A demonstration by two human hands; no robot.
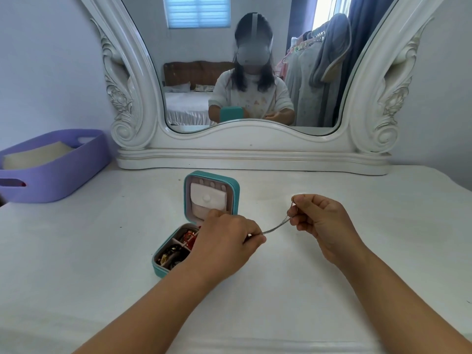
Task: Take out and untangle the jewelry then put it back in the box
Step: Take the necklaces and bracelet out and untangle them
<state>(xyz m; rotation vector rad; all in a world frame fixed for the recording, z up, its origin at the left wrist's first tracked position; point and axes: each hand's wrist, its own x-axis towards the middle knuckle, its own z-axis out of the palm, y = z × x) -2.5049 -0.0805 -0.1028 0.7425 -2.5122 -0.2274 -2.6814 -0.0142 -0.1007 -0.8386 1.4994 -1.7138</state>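
Your left hand (224, 241) and right hand (321, 221) each pinch an end of a silver chain (275, 228) held above the table, right of the open teal jewelry box (236, 192); keep tension gentle while teasing knots loose.

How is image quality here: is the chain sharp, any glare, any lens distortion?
Head view: soft, even daylight, with only faint shadows on the white tabletop; the silver chain stretched between left hand and right hand reads clearly though fine links blur; wide-angle bending curves the mirror frame; the window reflected in the mirror is blown out; contents of the teal jewelry box look slightly soft.
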